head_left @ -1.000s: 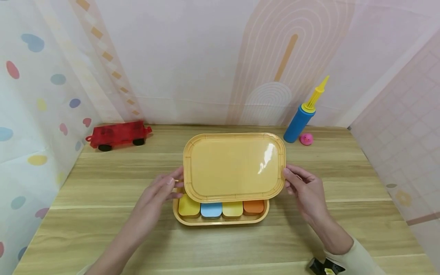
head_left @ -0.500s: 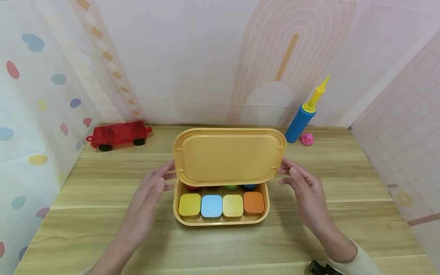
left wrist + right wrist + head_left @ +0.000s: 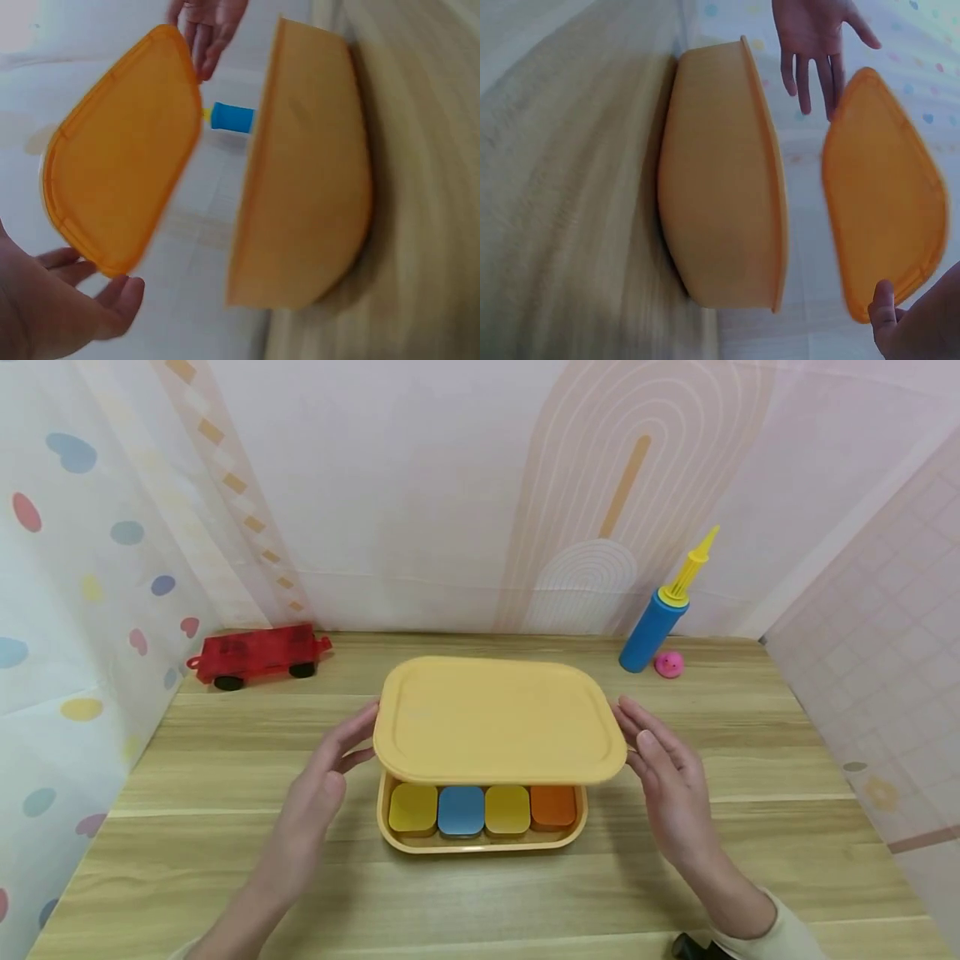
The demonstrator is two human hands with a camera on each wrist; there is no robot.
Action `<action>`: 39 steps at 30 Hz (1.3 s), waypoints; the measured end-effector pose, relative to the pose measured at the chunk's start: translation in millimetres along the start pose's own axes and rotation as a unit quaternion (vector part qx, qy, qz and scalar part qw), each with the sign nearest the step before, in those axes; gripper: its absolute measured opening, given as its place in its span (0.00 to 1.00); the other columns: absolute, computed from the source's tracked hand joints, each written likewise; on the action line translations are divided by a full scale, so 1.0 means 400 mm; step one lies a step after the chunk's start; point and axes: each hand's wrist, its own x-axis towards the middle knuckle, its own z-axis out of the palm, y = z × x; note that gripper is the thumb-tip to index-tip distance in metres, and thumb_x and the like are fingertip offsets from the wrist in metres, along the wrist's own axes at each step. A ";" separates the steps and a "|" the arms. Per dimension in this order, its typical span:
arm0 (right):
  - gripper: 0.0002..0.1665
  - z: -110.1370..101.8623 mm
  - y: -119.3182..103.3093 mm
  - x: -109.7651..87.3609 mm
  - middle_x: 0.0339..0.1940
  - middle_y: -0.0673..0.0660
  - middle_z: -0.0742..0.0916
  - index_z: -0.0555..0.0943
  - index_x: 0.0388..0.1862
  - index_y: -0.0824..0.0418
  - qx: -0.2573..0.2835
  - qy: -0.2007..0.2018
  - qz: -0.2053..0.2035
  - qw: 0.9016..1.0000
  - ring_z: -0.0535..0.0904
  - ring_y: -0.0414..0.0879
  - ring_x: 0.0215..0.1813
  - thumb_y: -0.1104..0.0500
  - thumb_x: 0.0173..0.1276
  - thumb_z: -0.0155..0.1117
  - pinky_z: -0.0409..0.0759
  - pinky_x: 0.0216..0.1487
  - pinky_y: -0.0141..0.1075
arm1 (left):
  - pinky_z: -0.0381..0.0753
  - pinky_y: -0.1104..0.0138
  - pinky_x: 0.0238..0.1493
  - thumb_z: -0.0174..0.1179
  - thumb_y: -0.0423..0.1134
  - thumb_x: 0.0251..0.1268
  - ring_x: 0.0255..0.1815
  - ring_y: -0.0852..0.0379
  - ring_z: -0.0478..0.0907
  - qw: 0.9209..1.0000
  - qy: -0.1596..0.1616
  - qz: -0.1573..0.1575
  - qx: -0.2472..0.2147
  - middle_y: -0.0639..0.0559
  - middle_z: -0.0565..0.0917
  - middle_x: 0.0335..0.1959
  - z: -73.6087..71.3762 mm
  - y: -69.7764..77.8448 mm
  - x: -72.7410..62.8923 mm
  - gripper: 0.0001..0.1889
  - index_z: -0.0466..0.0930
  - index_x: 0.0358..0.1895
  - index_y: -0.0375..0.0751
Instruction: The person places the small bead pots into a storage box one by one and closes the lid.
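Note:
A flat yellow lid (image 3: 498,722) with rounded corners hangs over a yellow box (image 3: 480,848), its smooth face upward in the head view. The left wrist view shows a gap between lid and box (image 3: 307,165). My left hand (image 3: 315,793) touches the lid's left end with extended fingertips, thumb away from it. At the opposite end, the fingers of my right hand (image 3: 673,789) are also stretched out along the edge. Inside the box stand square-topped pieces in a row: yellow (image 3: 413,808), blue (image 3: 461,810), another yellow (image 3: 507,810) and orange (image 3: 553,807). The lid hides the box's back half.
A red toy wagon (image 3: 258,656) stands at the back left of the wooden table (image 3: 480,902). At the back right are a blue and yellow hand pump (image 3: 655,628) and a small pink toy (image 3: 669,664). Patterned cloth (image 3: 420,510) hangs behind the table.
The lid has tipped over between the fingertips: its ribbed inner face showed before, its smooth outer face shows now. The thumbs have come off the lid; the box has stayed put.

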 end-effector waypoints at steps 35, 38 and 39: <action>0.38 -0.013 0.088 -0.059 0.84 0.63 0.75 0.64 0.88 0.68 -0.134 -0.079 0.107 0.982 0.76 0.29 0.75 0.66 0.85 0.64 0.82 0.68 0.26 | 0.41 0.86 0.80 0.39 0.27 0.89 0.91 0.70 0.35 0.979 -0.171 -0.086 0.072 0.43 0.38 0.95 -0.052 -0.155 -0.163 0.40 0.36 0.94 0.50; 0.39 -0.017 0.092 -0.064 0.85 0.64 0.74 0.62 0.88 0.70 -0.128 -0.093 0.107 0.982 0.76 0.29 0.75 0.66 0.84 0.64 0.82 0.69 0.28 | 0.40 0.87 0.79 0.39 0.27 0.89 0.91 0.72 0.34 0.977 -0.175 -0.098 0.074 0.43 0.37 0.95 -0.051 -0.157 -0.170 0.40 0.34 0.94 0.51; 0.40 -0.018 0.093 -0.065 0.85 0.64 0.73 0.62 0.89 0.70 -0.128 -0.096 0.107 0.981 0.76 0.29 0.76 0.67 0.84 0.64 0.82 0.69 0.28 | 0.39 0.88 0.79 0.39 0.27 0.89 0.91 0.72 0.33 0.977 -0.176 -0.100 0.075 0.43 0.37 0.94 -0.051 -0.157 -0.172 0.40 0.34 0.94 0.51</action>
